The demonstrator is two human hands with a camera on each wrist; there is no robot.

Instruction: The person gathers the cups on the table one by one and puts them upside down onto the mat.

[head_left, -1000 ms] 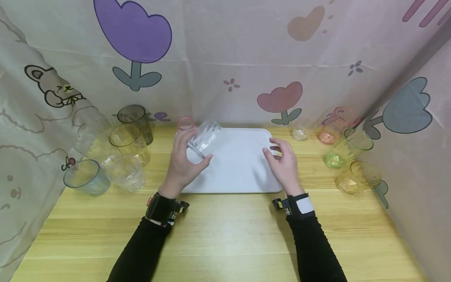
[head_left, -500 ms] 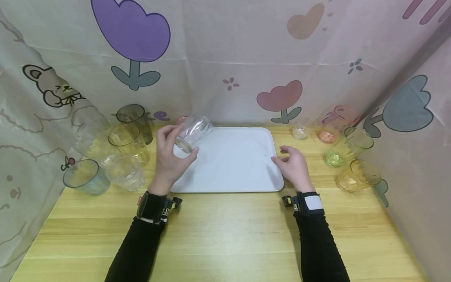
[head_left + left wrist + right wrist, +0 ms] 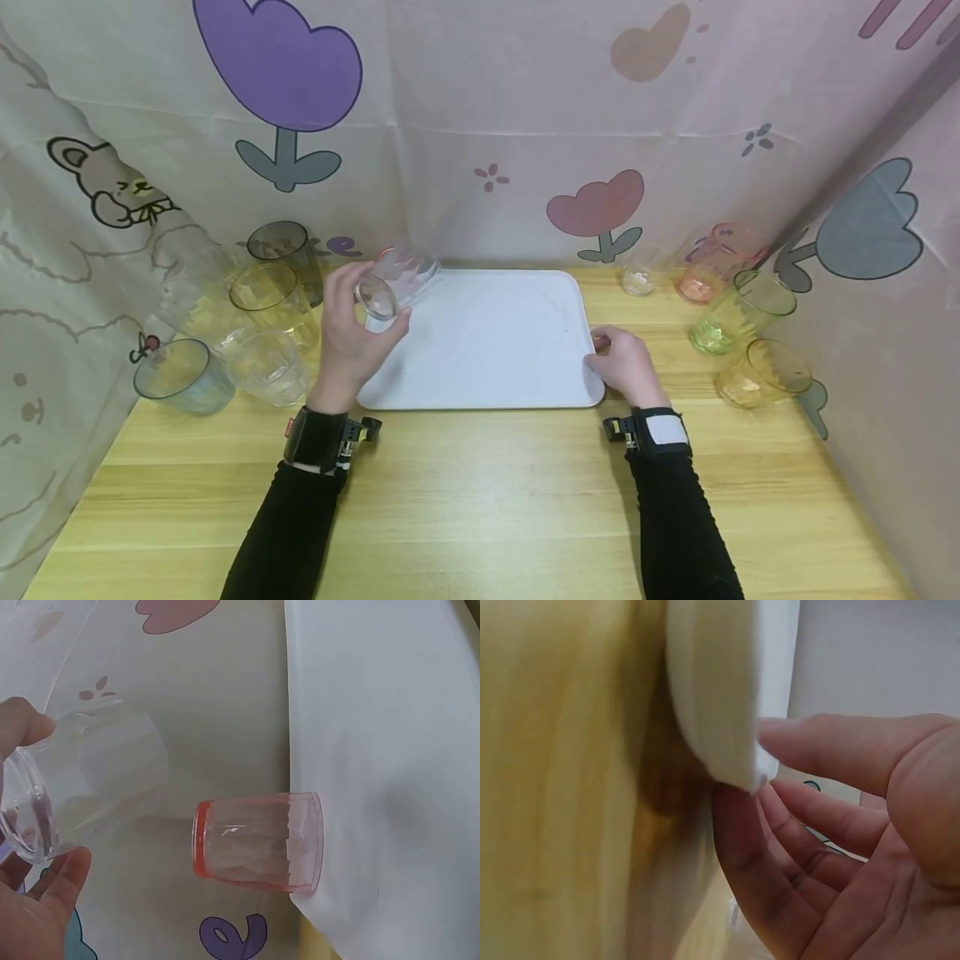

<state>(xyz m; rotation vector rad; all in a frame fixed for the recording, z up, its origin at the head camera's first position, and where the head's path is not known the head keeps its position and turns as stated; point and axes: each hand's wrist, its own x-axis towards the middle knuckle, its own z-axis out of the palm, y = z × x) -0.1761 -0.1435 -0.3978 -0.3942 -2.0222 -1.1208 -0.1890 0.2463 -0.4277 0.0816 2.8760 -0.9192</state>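
Observation:
My left hand [image 3: 347, 342] holds a clear drinking glass [image 3: 408, 271] above the back left of a white tray [image 3: 480, 350]. The glass lies tilted, its thick base between thumb and fingers and its mouth pointing away; the left wrist view shows the clear glass [image 3: 112, 769] with nothing visible inside. Just beyond it, a pink glass [image 3: 255, 844] stands upside down at the tray's corner, mostly hidden in the head view. At the tray's right edge, my right hand [image 3: 628, 365] pinches the rim, thumb over the tray edge [image 3: 712, 682] and fingers underneath.
On the left of the wooden table [image 3: 480, 508] stand several glasses, among them a grey one [image 3: 300, 267], a yellow one [image 3: 273, 304] and a bluish one [image 3: 187, 379]. Along the right are a small clear glass [image 3: 637, 279], a green one [image 3: 738, 312] and an amber one [image 3: 761, 375].
My left hand has drawn left with the clear glass, turning its base toward the head camera. My right hand has moved right and down from over the tray and now grips its edge.

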